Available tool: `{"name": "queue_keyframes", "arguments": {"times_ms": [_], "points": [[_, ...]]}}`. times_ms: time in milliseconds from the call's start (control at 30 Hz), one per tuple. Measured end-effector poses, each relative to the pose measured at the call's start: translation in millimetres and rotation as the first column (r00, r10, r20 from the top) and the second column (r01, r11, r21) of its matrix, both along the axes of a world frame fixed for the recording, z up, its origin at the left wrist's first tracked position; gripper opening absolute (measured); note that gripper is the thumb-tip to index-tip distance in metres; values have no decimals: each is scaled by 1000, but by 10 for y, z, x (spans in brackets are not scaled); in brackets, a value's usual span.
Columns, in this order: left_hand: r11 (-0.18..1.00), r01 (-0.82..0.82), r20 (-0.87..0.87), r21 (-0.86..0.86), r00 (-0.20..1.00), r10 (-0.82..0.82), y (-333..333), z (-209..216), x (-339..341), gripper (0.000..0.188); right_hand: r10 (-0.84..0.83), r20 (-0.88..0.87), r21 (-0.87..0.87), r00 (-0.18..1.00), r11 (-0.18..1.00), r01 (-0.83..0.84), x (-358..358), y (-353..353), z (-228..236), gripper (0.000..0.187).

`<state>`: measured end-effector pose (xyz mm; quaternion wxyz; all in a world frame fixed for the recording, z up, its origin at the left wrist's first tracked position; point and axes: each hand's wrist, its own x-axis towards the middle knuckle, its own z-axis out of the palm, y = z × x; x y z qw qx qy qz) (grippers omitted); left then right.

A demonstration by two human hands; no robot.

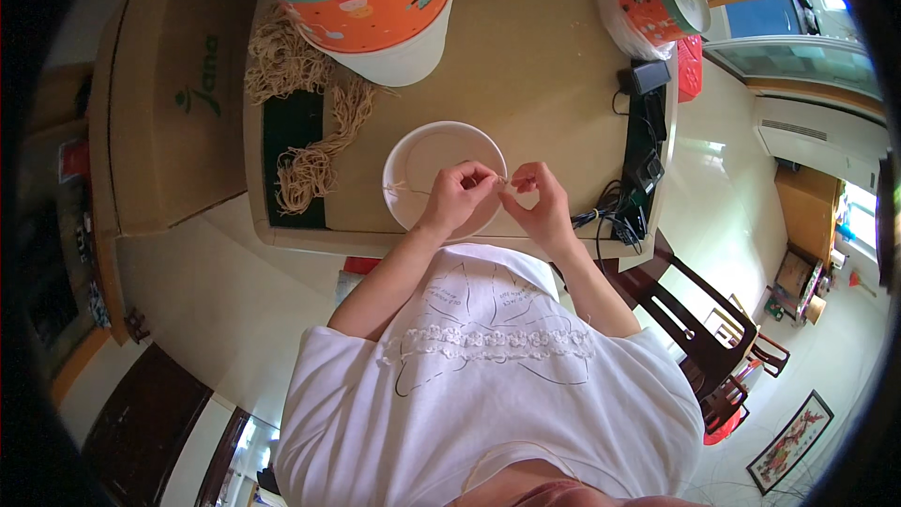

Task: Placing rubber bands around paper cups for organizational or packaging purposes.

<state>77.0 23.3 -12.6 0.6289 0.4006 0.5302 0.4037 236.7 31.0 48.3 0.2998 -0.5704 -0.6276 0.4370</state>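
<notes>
Above the right rim of a white round tub (398, 139), my two hands work close together. My left hand (459, 195) is closed, thumb and fingertips pinching a thin tan string (501, 180). My right hand (541, 203) meets it from the other side, fingers curled and thumb bent toward the same small piece; its fingertips partly hide the grip. Inside the tub a thin strand (402, 188) runs from the left wall toward my left hand. Tangled bundles of tan string (349, 113) lie on the table to the left.
A large orange, green and white paper bucket (375, 14) stands at the back left. A smaller bucket (657, 7) in plastic wrap sits at the back right. Black adapters and cables (619, 207) line the table's right edge. A cardboard box (178, 103) stands left; a dark wooden chair (690, 310) is at the right.
</notes>
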Motion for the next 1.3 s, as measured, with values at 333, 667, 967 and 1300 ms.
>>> {"name": "queue_keyframes", "arguments": {"times_ms": [333,667,967,1300], "points": [[992,68,26,-107,998,-66,6,-8,-8,8,16,-10,49,1000,999,-16,23,25,-38,9],[994,88,-143,60,987,-79,-48,112,-9,14,61,-44,49,997,997,-59,3,100,19,8],[993,112,-193,19,975,-106,-63,66,-31,13,245,209,46,947,965,-259,79,58,51,24],[997,77,-141,26,987,-73,-60,123,-73,15,231,367,114,901,950,-291,51,42,-19,13]]}}
